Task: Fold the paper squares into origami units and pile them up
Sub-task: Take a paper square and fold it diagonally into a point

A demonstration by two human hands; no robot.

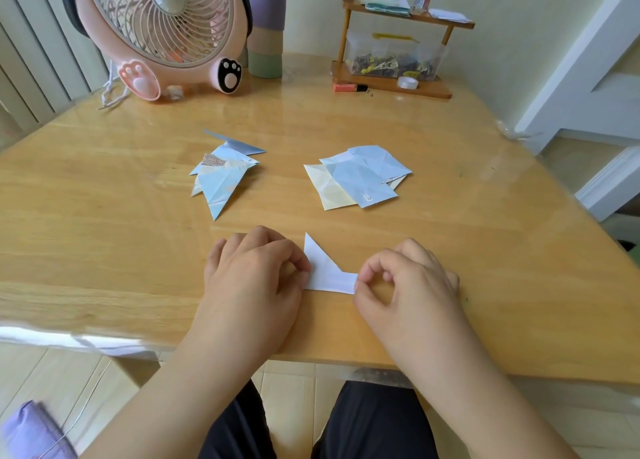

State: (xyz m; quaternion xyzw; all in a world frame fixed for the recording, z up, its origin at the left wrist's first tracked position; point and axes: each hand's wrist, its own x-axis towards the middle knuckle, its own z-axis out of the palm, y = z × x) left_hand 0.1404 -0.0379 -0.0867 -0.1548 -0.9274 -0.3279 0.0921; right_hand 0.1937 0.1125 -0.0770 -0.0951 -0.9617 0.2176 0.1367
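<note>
- Two piles of paper lie past my hands on the table (450, 216); going left to right, the fan (166, 33) stands first, at eleven o'clock by the far edge.
- At twelve o'clock from my left hand (254, 271), I see the folded units (221, 178), pointed and heaped.
- My left hand's curled fingers (298, 264) press the left end of the white paper strip (327, 275), which lies flat near the table's front edge with one corner pointing to twelve.
- At one o'clock lie the flat squares (360, 178), overlapping.
- My right hand (408, 278) pinches the strip's right end.
- At one o'clock, far back, a wooden rack (394, 78) stands.
</note>
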